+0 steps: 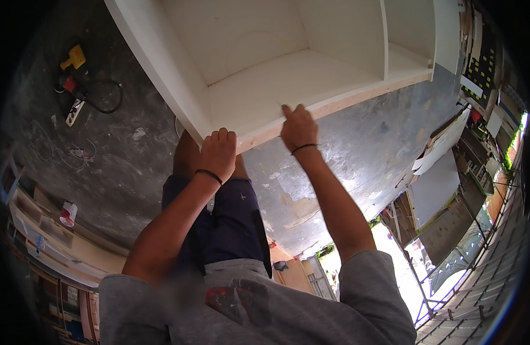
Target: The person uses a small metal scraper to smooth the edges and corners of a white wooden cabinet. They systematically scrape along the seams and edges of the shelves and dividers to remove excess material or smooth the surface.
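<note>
A white open-fronted cabinet [259,80] with an upright divider [386,40] fills the top of the view. Bare pale wood shows along its near edge. My left hand [219,154] is closed over that edge at the near left corner, fingers curled onto the white side. Farther right along the same edge, my right hand [299,129] has its fingers bent together at the rim. Its fingertips are slightly blurred, and whatever they may hold is too small to make out.
On the dark, paint-spotted floor to the left lie a yellow tool [75,57], a red-and-black tool with a cord [72,86] and a white power strip [75,112]. A white-and-red can [68,213] stands lower left. Boards and panels [437,190] lean at the right.
</note>
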`<state>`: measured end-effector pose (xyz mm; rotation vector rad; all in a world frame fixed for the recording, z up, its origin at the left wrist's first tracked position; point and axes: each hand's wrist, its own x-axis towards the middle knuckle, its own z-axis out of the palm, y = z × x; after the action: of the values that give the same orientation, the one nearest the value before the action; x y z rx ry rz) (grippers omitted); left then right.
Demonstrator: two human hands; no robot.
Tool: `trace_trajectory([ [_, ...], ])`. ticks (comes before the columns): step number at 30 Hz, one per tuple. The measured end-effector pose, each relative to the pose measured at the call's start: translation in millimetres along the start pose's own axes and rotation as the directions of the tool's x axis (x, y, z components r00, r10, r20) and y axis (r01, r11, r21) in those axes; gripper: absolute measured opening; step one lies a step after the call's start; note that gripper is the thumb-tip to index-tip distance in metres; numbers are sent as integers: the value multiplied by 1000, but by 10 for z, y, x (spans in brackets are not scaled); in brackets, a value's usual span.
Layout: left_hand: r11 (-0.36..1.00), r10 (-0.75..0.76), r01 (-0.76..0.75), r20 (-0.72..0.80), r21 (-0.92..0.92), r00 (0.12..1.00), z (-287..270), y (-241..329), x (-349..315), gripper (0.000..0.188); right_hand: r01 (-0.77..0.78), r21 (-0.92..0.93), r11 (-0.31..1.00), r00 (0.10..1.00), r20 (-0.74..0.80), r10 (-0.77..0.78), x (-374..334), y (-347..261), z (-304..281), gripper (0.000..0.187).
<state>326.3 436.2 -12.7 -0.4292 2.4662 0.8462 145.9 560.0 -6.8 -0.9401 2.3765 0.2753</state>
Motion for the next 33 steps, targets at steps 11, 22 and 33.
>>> trace_trajectory([
  [11, 995, 83, -87, -75, -47, 994, -9, -3, -143, 21, -184, -214, 959, 971, 112, 212, 344, 653, -468, 21],
  [22, 961, 246, -246, -20, -125, 969, -126, -79, -177, 27, -176, -230, 957, 931, 278, 238, 566, 541, -482, 23],
  [33, 899, 319, -294, 25, -325, 947, 104, 63, -961, 25, -194, -136, 972, 958, 188, 218, 386, 69, -434, 26],
])
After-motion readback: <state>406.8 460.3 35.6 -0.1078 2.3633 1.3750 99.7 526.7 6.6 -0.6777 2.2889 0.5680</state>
